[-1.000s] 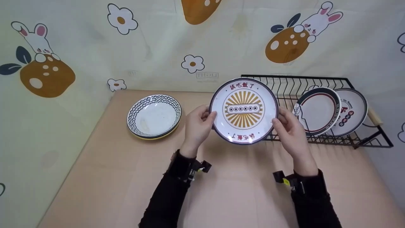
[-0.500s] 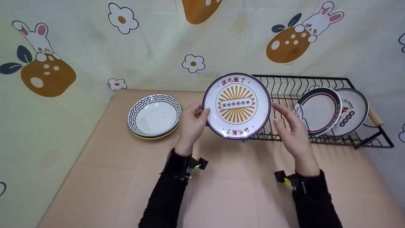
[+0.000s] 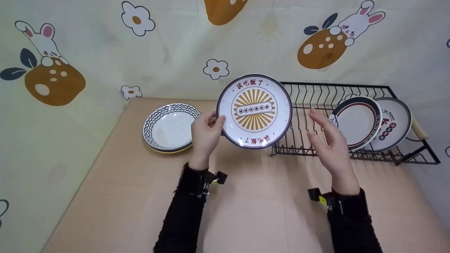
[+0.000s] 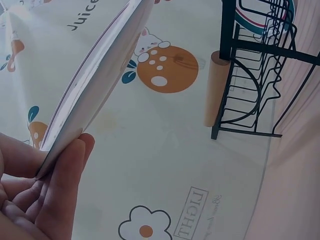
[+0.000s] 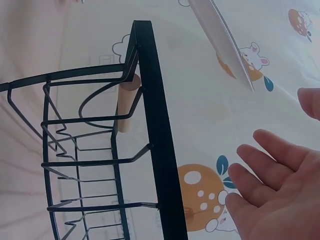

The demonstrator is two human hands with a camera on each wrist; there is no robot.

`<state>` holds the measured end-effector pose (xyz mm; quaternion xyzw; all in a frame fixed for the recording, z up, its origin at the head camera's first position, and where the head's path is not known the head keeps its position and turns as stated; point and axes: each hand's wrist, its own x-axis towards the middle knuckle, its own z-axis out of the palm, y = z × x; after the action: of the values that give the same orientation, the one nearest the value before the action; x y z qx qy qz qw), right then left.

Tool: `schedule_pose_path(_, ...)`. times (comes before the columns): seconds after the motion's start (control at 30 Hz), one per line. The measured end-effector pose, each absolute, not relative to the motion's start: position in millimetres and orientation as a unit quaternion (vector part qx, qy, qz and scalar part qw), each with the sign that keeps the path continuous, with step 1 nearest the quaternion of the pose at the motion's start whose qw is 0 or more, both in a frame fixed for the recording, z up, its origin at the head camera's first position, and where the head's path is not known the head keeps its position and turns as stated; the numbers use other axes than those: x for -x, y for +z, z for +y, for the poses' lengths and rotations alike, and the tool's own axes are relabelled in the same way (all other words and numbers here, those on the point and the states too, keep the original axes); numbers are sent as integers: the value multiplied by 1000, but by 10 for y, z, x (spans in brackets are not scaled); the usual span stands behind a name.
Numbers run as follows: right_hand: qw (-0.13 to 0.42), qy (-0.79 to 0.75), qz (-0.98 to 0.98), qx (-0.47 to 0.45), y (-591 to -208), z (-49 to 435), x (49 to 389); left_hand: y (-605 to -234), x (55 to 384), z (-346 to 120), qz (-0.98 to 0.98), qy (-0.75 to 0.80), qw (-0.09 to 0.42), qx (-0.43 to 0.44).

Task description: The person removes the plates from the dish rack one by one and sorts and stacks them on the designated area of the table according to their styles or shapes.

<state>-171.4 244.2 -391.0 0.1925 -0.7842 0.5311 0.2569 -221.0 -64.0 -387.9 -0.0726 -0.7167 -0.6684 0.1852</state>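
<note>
My left hand (image 3: 205, 137) pinches the left rim of a white plate (image 3: 255, 137) with a blue edge, a yellow sunburst and red characters. The plate is held up, its face toward the head camera. In the left wrist view the plate (image 4: 95, 85) shows edge-on, thumb on one side and fingers on the other. To the right, my right hand (image 3: 332, 151) is apart from the plate, fingers extended and holding nothing. The right wrist view shows that hand (image 5: 275, 185) with its fingers spread, beside the black wire dish rack (image 5: 157, 140).
The dish rack (image 3: 299, 153) stands at the back right, with a dark-rimmed bowl (image 3: 357, 123) and another plate (image 3: 397, 119) leaning in its right end. On the left of the table (image 3: 119, 182) sits a bowl with wavy black lines (image 3: 168, 128), above something yellow-rimmed.
My right hand has let go of the plate's right edge and straightened its fingers. The left hand has carried the plate left and slightly up, tilting it a little.
</note>
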Motion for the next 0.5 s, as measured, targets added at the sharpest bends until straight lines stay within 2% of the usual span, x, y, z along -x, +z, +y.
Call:
schedule_pose_path(0.23, 260, 522, -791, -186, -3913, 2481, 1723, -3866, 2247, -723, -705, -687, 175, 35)
schedule_pose_path(0.5, 262, 524, -792, -171, -3881, 2512, 1700, -3869, 2305, -825, -702, -686, 191, 11)
